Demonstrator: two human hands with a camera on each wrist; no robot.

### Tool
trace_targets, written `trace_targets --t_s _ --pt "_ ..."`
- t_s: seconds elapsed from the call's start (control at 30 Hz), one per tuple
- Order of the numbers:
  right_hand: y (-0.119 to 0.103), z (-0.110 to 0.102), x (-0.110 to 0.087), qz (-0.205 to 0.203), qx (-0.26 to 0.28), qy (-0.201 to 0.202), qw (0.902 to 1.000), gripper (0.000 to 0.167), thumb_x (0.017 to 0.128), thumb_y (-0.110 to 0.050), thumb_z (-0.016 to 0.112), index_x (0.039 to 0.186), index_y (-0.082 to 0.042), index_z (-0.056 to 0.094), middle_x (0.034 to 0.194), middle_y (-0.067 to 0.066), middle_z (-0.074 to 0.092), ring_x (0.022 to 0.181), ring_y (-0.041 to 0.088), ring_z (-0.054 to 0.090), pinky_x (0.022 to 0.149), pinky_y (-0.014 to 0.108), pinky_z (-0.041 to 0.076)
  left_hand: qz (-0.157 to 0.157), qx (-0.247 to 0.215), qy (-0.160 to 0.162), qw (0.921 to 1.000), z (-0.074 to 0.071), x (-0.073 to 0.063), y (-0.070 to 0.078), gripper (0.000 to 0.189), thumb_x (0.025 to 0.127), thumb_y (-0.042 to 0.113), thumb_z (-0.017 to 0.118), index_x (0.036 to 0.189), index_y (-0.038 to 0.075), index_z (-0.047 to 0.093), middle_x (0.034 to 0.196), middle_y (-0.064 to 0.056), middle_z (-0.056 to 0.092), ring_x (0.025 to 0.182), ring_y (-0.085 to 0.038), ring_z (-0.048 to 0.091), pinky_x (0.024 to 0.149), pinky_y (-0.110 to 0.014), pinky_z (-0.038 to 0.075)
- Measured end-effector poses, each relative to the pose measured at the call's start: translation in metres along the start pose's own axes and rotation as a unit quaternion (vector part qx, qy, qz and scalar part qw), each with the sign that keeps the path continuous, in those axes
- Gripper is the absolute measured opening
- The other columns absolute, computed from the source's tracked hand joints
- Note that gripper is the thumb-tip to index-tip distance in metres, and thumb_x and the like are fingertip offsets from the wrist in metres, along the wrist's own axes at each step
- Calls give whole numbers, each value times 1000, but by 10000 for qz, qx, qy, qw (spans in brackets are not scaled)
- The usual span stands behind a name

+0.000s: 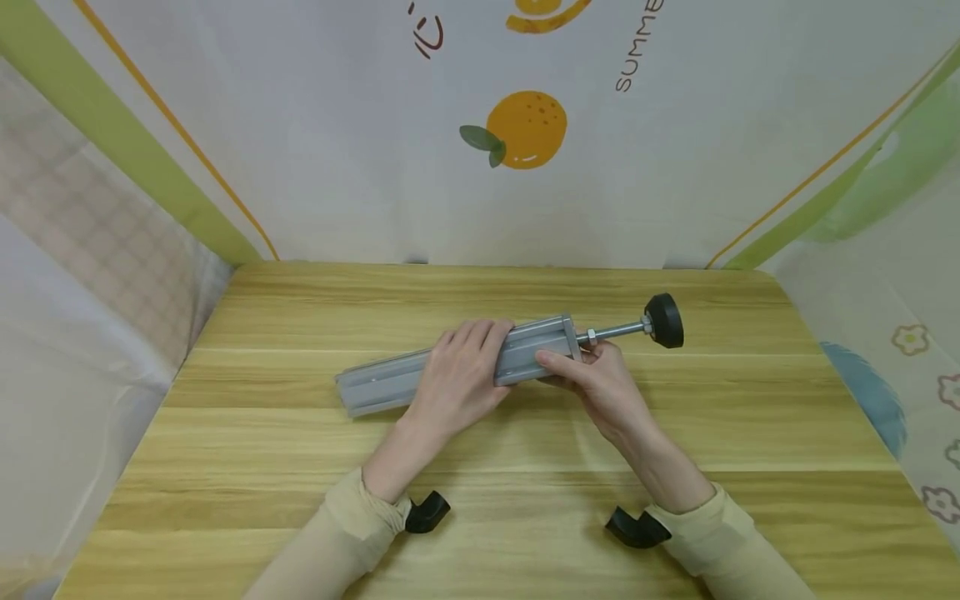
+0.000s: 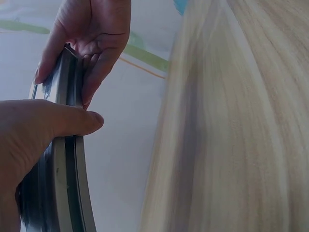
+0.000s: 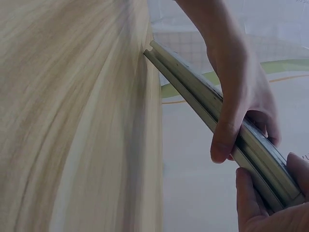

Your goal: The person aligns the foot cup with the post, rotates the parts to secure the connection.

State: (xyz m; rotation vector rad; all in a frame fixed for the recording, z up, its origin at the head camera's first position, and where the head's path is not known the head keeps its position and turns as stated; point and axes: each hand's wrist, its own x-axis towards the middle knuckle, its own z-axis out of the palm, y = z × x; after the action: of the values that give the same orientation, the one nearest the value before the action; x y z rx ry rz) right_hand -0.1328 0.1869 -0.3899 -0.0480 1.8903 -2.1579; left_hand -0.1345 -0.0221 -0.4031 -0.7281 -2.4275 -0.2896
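Observation:
A grey slotted aluminium profile (image 1: 382,385) lies slantwise between both hands, its right end higher than its left. From that right end a threaded rod (image 1: 621,330) with nuts sticks out, tipped by a black round foot (image 1: 664,321). My left hand (image 1: 461,367) grips the profile over its middle, thumb along the near side, as the left wrist view also shows. With my right hand (image 1: 600,383) I hold the right end, thumb on the near face and fingers underneath. In the right wrist view the profile (image 3: 186,79) reaches away past both hands, its far end by the tabletop.
The wood-grain table (image 1: 510,517) spans the space below the hands. A white curtain (image 1: 360,167) with fruit prints hangs behind its back edge, and more cloth hangs at both sides. Black curved pieces (image 1: 427,512) sit at both sleeve cuffs.

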Motion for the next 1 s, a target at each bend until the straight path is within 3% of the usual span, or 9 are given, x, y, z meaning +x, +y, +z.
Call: trace_targets --t_s 0.33,0.57,0.83,1.0 --pt "0 1 -1 23 22 27 10000 43 95 -8 69 134 3 55 105 -8 76 99 7 72 86 27 60 -49 126 100 9999 4 3 3 65 71 31 88 125 11 59 105 -6 71 97 -25 71 80 -39 60" --pt "1 -1 -2 -35 7 -62 10000 45 97 -10 67 137 4 52 107 -7 76 102 8 73 88 27 60 -41 -188 5 9998 4 6 0 65 67 29 90 122 10 62 103 -6 72 95 -23 71 81 -39 62" --pt "-1 -8 -4 -160 -158 -514 9984 50 100 -12 64 142 8 47 114 -3 75 106 9 73 92 28 60 -163 -682 -487 9963 -4 8 -5 73 66 31 94 128 10 61 108 -8 71 100 -25 70 86 -41 61" --pt "-3 -22 -4 -225 -451 -1238 9910 57 96 -7 68 145 9 44 125 -1 71 115 14 70 99 34 58 -277 -976 -871 9910 -13 12 -9 76 65 31 95 131 11 62 112 -8 72 100 -25 69 85 -41 61"
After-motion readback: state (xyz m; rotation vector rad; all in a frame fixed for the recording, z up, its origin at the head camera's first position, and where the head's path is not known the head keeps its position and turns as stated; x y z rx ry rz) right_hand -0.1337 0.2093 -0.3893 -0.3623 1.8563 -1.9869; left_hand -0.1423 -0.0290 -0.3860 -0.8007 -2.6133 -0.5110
